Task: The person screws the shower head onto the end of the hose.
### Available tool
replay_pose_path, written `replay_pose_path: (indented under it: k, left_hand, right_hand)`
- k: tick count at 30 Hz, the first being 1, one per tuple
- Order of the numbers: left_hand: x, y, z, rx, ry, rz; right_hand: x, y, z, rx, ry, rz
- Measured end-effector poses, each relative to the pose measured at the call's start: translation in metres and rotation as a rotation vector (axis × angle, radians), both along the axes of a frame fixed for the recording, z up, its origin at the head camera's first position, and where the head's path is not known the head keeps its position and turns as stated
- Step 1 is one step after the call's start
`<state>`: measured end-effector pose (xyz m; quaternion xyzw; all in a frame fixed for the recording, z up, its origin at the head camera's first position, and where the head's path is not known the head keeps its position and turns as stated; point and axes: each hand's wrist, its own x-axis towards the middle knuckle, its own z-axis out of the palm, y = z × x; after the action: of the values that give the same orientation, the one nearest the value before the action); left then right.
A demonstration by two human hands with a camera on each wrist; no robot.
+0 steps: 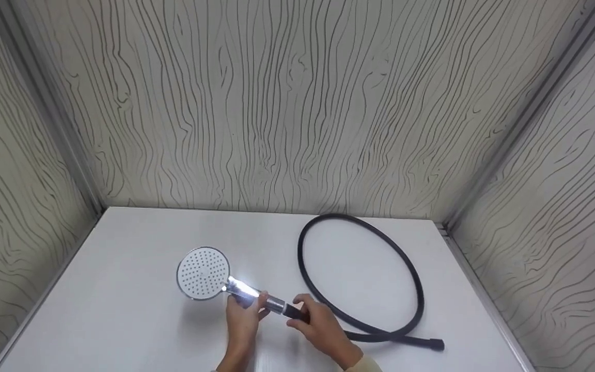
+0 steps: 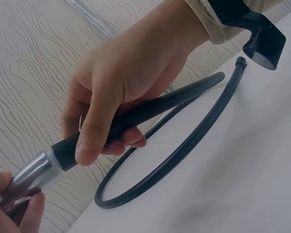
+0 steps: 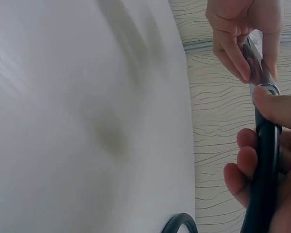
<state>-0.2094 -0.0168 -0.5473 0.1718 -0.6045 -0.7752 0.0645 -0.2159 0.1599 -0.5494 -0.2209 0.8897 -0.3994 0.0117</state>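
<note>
Head view: left hand (image 1: 243, 321) grips the showerhead's (image 1: 203, 273) probably slick chrome handle (image 1: 245, 290), right hand (image 1: 323, 326) the bendy-looking hose's (image 1: 391, 335) end (image 1: 293, 311), decent holds.

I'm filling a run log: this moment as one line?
left hand: holds shower head | right hand: grips hose end against handle | hose loop: on table

Your shower head (image 1: 229, 285) has a glossy, chrome-like handle (image 1: 246, 291) and a pale, plastic-looking face (image 1: 203, 271). Your hose (image 1: 301, 253) looks smooth and rubbery with a soft sheen. The table (image 1: 127, 289) is smooth, faintly reflective; the walls (image 1: 287, 103) show wood-grain patterning; your sleeve (image 2: 208, 26) looks like cloth.
</note>
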Motion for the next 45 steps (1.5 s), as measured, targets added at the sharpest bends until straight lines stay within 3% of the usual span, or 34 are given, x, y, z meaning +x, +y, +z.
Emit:
replay_pose_path:
  k: [4, 7, 9, 12, 16, 20, 24, 29, 35, 41, 45]
  left_hand:
    - [-0.001, 0.001, 0.001, 0.001, 0.005, 0.003]
    - [-0.003, -0.001, 0.003, -0.013, 0.001, -0.018]
    - [-0.004, -0.003, 0.004, -0.019, -0.004, -0.036]
    - [-0.004, -0.004, 0.005, -0.032, -0.011, -0.061]
    - [-0.005, -0.004, 0.005, -0.029, -0.007, -0.053]
    - [-0.005, -0.003, 0.004, -0.016, 0.006, -0.023]
    - [-0.003, -0.002, 0.002, -0.014, -0.004, -0.027]
    - [0.000, -0.003, -0.001, -0.035, -0.023, -0.038]
    - [0.000, -0.003, -0.001, -0.042, -0.046, -0.067]
    - [-0.003, 0.001, -0.004, 0.015, -0.033, -0.004]
    - [-0.003, 0.002, -0.005, 0.018, -0.038, 0.004]
  right_hand:
    - [0.000, -0.002, -0.003, -0.008, 0.140, -0.036]
    - [-0.002, -0.002, -0.003, 0.028, 0.209, 0.009]
    - [-0.004, -0.002, -0.002, 0.045, 0.186, 0.057]
    - [-0.007, 0.001, 0.002, 0.037, 0.072, 0.106]
    - [-0.009, 0.000, 0.004, -0.002, -0.016, 0.091]
    - [-0.007, -0.003, 0.002, -0.062, -0.005, 0.004]
    - [-0.002, -0.006, -0.002, -0.077, 0.086, -0.071]
    - [-0.002, -0.003, -0.005, 0.000, 0.168, 0.002]
    - [-0.007, 0.003, -0.002, 0.071, 0.106, 0.109]
    - [-0.006, 0.001, 0.001, 0.022, -0.054, 0.032]
    - [-0.003, -0.001, -0.002, -0.025, -0.029, -0.033]
